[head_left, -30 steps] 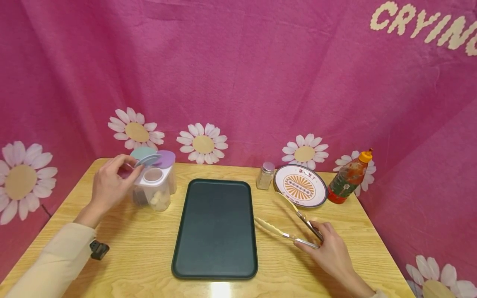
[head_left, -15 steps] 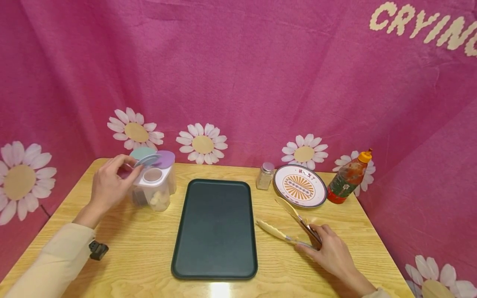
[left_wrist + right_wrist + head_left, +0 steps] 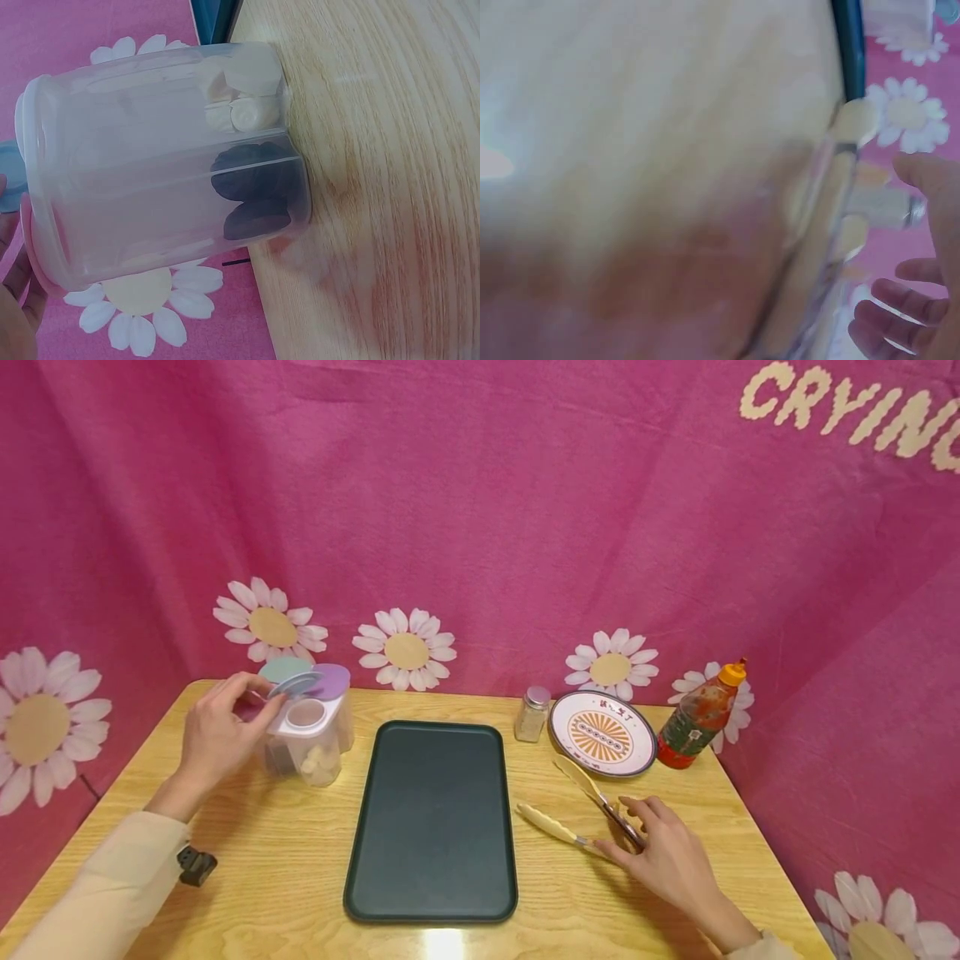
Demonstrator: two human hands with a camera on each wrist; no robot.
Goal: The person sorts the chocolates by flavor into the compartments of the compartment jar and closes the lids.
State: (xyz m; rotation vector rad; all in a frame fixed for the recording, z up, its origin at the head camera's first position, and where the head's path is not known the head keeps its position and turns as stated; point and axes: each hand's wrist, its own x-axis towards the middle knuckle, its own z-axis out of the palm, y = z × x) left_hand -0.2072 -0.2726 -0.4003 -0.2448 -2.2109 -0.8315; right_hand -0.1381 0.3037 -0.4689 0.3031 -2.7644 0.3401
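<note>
My left hand (image 3: pixel 217 731) pinches the raised blue lid (image 3: pixel 298 683) of a clear multi-compartment food container (image 3: pixel 306 745) at the table's left. Beneath that lid the round opening is uncovered. In the left wrist view, pale pieces (image 3: pixel 251 90) lie at the bottom of one compartment and dark round pieces (image 3: pixel 255 180) in its neighbour. On the right, a pair of tongs (image 3: pixel 553 823) with cream scalloped tips lies spread on the table. My right hand (image 3: pixel 670 860) is over the handle end, fingers spread; the right wrist view shows them off the tongs.
A dark green rectangular tray (image 3: pixel 433 827) lies mid-table between the hands. Behind the tongs stand a small shaker jar (image 3: pixel 532 717), a patterned plate (image 3: pixel 606 735) and a red sauce bottle (image 3: pixel 697 718) with a yellow cap. A pink curtain (image 3: pixel 480 527) closes off the back.
The right hand has lowered the tongs onto the table and loosened its fingers from them. The left hand keeps its pinch on the blue lid, unmoved.
</note>
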